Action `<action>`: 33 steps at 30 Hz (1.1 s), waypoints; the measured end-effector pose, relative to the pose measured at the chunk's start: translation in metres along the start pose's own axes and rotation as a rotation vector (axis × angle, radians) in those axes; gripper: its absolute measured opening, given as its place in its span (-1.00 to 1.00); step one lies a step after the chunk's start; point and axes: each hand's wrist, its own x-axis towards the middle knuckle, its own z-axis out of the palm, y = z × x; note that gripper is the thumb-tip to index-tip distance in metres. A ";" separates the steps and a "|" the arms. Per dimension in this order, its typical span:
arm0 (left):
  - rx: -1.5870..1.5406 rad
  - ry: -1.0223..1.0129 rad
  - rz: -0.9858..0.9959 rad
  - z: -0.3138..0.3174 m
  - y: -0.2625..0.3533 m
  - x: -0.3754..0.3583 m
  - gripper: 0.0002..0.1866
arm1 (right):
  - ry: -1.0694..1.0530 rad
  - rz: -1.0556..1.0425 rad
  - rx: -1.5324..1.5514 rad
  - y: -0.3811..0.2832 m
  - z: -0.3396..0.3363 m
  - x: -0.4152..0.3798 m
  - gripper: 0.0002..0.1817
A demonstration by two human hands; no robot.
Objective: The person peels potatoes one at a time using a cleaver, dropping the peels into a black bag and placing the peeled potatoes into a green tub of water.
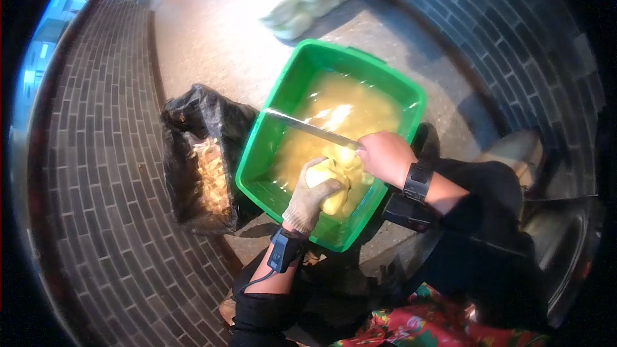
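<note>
My left hand (305, 202), in a pale knitted glove, is wrapped around a smooth, pale-yellow peeled piece of produce (334, 202) over the near part of a green tub (252, 148). My bare right hand (387, 158) grips the end of a long knife (315, 131), whose blade stretches leftward across the tub. Close below that hand, more pale-yellow lumps (350, 166) show beside the held piece. Cloudy yellowish water (308, 160) fills the bottom of the tub.
Left of the tub stands an opened black plastic bag (186, 122) with yellowish peelings (211, 177) inside. Beyond the tub is a clear bag of pale green produce (302, 3). Brick-patterned walls (103, 122) run along both sides. My shoe (427, 141) is by the tub's right edge.
</note>
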 end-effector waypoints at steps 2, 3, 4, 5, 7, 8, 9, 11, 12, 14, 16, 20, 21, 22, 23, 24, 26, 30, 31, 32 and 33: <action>0.026 0.015 0.017 -0.001 0.006 0.002 -0.33 | 0.003 -0.007 0.006 -0.001 -0.005 0.002 -0.77; -0.040 0.038 0.013 -0.001 0.009 -0.001 -0.32 | 0.003 -0.006 0.019 -0.001 -0.008 0.001 -0.76; -0.107 0.059 0.008 -0.002 0.014 -0.004 -0.30 | 0.009 -0.006 0.002 -0.003 -0.014 0.002 -0.76; -0.144 0.043 -0.041 -0.005 0.021 -0.007 -0.31 | -0.009 -0.017 0.043 -0.007 -0.021 0.001 -0.76; -0.245 0.007 0.060 -0.027 0.009 0.002 -0.38 | -0.023 -0.041 0.074 -0.006 -0.022 0.002 -0.77; -0.250 0.008 0.076 -0.026 0.014 0.002 -0.38 | 0.028 -0.096 0.247 -0.002 -0.013 0.005 -0.76; -0.325 -0.002 0.100 -0.025 0.020 0.000 -0.41 | 0.074 -0.153 0.424 0.001 -0.006 0.006 -0.74; -0.399 -0.004 0.134 -0.028 0.027 -0.003 -0.43 | 0.022 -0.147 0.481 -0.008 -0.011 0.002 -0.72; -0.428 -0.064 0.139 -0.031 0.028 -0.002 -0.45 | 0.041 -0.188 0.516 -0.009 -0.008 0.001 -0.71; -0.455 -0.122 0.145 -0.028 0.035 -0.005 -0.47 | 0.010 -0.208 0.476 -0.016 -0.013 -0.001 -0.70; -0.337 0.038 0.058 -0.021 0.039 -0.012 -0.48 | 0.023 -0.247 0.439 -0.020 -0.011 -0.002 -0.71; -0.134 0.102 0.092 -0.012 0.039 -0.013 -0.53 | 0.047 -0.299 0.220 -0.029 -0.007 -0.006 -0.76; -0.135 0.110 0.083 -0.011 0.039 -0.015 -0.53 | 0.037 -0.297 0.227 -0.030 -0.005 -0.007 -0.76; -0.212 0.051 0.037 -0.010 0.038 -0.018 -0.54 | 0.031 -0.291 0.246 -0.031 -0.003 -0.007 -0.78; -0.289 -0.011 -0.008 -0.010 0.039 -0.020 -0.56 | 0.028 -0.285 0.265 -0.032 -0.001 -0.007 -0.79; -0.261 -0.046 -0.007 -0.008 0.041 -0.021 -0.54 | 0.021 -0.280 0.271 -0.033 0.001 -0.008 -0.79; -0.063 -0.032 0.062 -0.010 0.035 -0.017 -0.52 | 0.086 -0.327 0.322 -0.033 0.003 -0.007 -0.80; 0.516 -0.015 0.526 -0.015 0.006 -0.002 -0.51 | 0.149 -0.293 0.321 -0.038 0.018 -0.009 -0.80; 0.513 -0.012 0.518 -0.010 0.007 -0.002 -0.51 | 0.188 -0.232 0.340 -0.040 0.025 -0.009 -0.80; -0.012 0.033 0.259 -0.003 0.011 -0.004 -0.51 | 0.222 -0.170 0.359 -0.042 0.030 -0.011 -0.79; -0.534 0.080 -0.007 0.000 0.014 -0.004 -0.52 | 0.211 -0.169 0.361 -0.042 0.030 -0.012 -0.79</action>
